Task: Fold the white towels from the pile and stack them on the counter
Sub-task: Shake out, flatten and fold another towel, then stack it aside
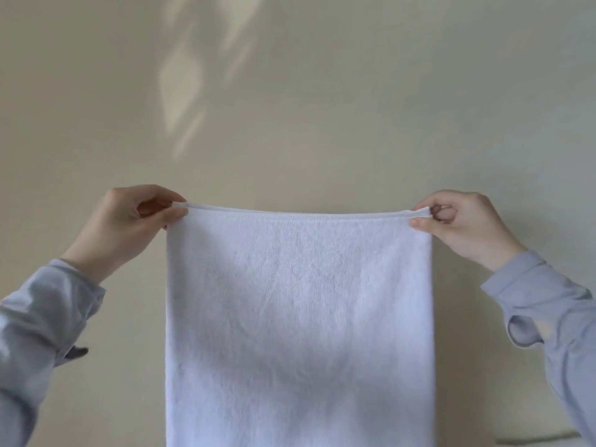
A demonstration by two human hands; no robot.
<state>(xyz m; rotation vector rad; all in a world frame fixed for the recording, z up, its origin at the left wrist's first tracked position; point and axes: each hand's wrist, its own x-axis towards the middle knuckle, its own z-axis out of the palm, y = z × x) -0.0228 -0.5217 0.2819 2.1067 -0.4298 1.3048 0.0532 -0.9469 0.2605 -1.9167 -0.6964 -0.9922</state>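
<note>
Towel [298,317], white, hangs flat before a beige wall [322,91], its hemmed top edge stretched between both hands and its lower end running out of view. Left hand [129,227] pinches the top left corner between thumb and curled fingers; right hand [464,224] pinches the top right corner likewise. Terry surface faintly creased; pale blue sleeves [42,317] flank the towel.

Both arms raised and spread, forearms angling up and inward. Left hand [129,221] pinches the towel [298,301] at its top left corner, between thumb and curled fingers. Right hand [464,224] pinches the top right corner the same way, other fingers curled in. Pale blue sleeves [38,317] reach both wrists.
</note>
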